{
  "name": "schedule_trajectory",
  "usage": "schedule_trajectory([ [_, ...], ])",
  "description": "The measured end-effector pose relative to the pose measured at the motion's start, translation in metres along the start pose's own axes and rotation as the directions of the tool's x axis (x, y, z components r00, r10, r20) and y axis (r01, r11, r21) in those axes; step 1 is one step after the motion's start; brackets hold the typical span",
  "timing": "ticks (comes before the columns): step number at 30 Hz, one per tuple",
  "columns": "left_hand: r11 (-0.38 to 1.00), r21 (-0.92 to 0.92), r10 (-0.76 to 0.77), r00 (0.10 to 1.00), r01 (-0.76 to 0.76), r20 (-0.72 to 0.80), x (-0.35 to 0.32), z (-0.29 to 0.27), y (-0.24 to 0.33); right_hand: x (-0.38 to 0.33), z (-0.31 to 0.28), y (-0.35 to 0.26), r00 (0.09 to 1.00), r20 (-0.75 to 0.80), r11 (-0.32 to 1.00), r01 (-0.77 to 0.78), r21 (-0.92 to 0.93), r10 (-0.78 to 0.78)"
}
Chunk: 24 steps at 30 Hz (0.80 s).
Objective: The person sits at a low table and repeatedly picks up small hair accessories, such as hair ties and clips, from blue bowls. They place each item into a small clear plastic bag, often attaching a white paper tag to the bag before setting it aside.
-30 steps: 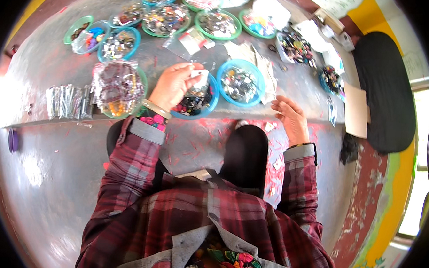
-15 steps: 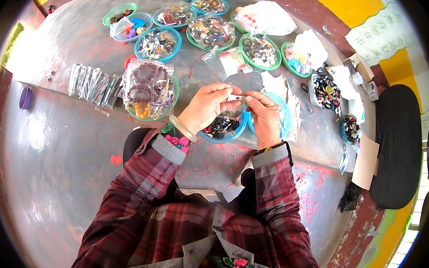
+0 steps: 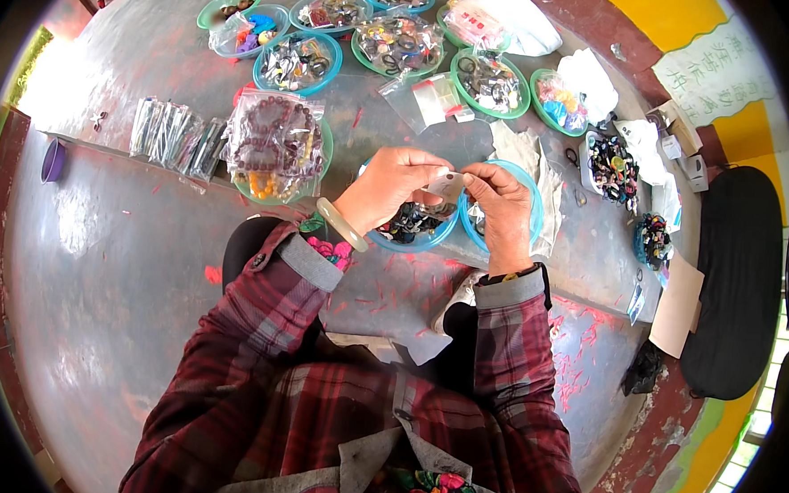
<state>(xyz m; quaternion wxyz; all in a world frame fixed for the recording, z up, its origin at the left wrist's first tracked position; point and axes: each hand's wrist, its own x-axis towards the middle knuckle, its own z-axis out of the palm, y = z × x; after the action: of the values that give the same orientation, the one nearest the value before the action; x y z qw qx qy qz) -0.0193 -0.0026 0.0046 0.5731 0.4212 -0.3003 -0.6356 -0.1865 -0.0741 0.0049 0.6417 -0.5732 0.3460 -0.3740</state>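
Note:
Between both hands, above two blue basins, is a small clear plastic bag (image 3: 447,192) with something pale at its top; its contents are too small to make out. My left hand (image 3: 387,191), with a pale bangle at the wrist, pinches the bag's left top corner. My right hand (image 3: 504,204) pinches the opposite corner between thumb and forefinger. Below my left hand, the left blue basin (image 3: 426,243) holds dark small accessories in clear packets. Partly hidden behind my right hand is the other blue basin (image 3: 538,203), next to a crumpled beige cloth (image 3: 550,198).
Left of my hands, a green basin (image 3: 327,158) carries bagged beaded bracelets (image 3: 275,142), beside packets of thin items (image 3: 170,137). Several basins of packets stand along the far side, including a green-rimmed one (image 3: 526,94). At right are a white tray of accessories (image 3: 609,164) and cardboard (image 3: 677,306).
The small bag was a folded whitish piece between my fingertips; now it hangs spread out and clear. My right hand has shifted slightly right. The whole view has tilted a little.

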Motion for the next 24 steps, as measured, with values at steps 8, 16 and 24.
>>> schedule_trajectory([
  [8, 0.997, -0.074, -0.011, 0.996, 0.017, 0.086, 0.004, -0.006, -0.007, -0.002, -0.002, -0.002, 0.999, 0.047, 1.000, 0.002, -0.030, 0.000],
  [16, 0.962, -0.256, -0.049, 0.983, 0.093, 0.174, 0.003, -0.016, -0.007, -0.003, 0.001, -0.002, 0.993, 0.099, 0.998, 0.056, 0.023, -0.058],
  [24, 0.943, -0.311, -0.043, 0.968, 0.121, 0.248, 0.001, -0.022, -0.004, -0.004, 0.002, -0.005, 0.983, 0.152, 0.994, 0.110, -0.015, -0.106],
])
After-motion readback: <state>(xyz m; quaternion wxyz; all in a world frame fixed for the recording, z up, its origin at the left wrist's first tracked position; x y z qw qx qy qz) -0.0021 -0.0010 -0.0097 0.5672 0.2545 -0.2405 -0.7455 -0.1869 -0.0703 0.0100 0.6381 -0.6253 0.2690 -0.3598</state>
